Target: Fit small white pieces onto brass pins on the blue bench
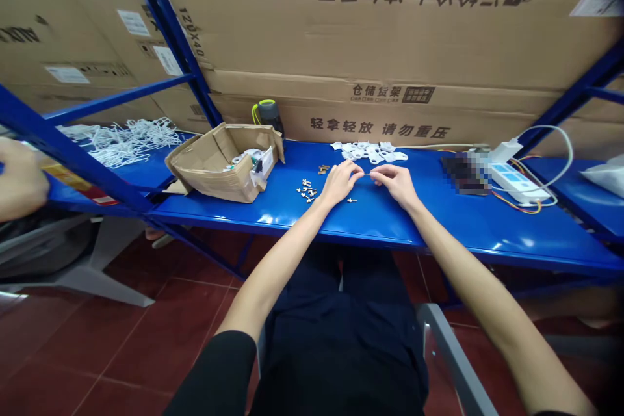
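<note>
My left hand (342,182) and my right hand (396,184) meet fingertip to fingertip just above the blue table. Both are closed in a pinch, and a small thin piece (367,174) shows between them; its kind is too small to make out. Under and beside my left hand lie several small metal fittings with pin-like ends (307,192). One more such fitting (351,200) lies by itself nearer the front edge. Behind my left hand is a little group of brass-coloured pieces (324,169). White flat plastic parts with round holes (371,152) are spread beyond both hands.
An open cardboard box (209,169) with odds and ends stands left, a dark bottle (270,116) behind it. A white power strip (519,183) with cables and a pixelated dark object (465,173) lie right. White wire-like pieces (129,143) and another person's hand (19,179) are far left.
</note>
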A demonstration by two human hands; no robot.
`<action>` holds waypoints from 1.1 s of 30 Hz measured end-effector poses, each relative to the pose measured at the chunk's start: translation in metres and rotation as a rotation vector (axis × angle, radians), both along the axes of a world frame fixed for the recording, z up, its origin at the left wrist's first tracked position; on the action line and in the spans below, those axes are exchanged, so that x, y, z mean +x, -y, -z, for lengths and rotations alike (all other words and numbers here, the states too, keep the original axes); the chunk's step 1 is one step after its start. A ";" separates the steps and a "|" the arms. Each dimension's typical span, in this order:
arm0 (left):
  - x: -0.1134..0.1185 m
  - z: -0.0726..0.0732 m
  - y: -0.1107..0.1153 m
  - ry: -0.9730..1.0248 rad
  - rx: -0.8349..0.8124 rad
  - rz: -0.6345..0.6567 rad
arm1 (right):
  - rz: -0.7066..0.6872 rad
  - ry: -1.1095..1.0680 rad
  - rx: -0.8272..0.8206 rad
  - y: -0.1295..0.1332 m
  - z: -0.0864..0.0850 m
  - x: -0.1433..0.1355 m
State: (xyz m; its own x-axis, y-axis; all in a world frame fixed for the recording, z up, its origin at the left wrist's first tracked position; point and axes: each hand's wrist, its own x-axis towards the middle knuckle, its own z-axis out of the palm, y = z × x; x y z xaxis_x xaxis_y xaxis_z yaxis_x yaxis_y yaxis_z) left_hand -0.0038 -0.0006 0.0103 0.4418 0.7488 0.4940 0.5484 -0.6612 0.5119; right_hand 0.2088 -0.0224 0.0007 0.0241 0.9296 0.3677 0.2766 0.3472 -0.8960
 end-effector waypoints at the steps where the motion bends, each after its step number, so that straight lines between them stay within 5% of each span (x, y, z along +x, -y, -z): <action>1: 0.000 0.000 0.000 -0.003 0.000 -0.003 | 0.009 0.008 -0.002 0.000 0.000 0.000; 11: 0.000 0.000 0.001 -0.016 -0.002 -0.051 | -0.003 0.024 -0.048 -0.002 0.003 0.002; 33: 0.000 0.006 -0.003 0.098 -0.018 0.052 | -0.016 -0.092 -0.052 0.004 -0.004 -0.004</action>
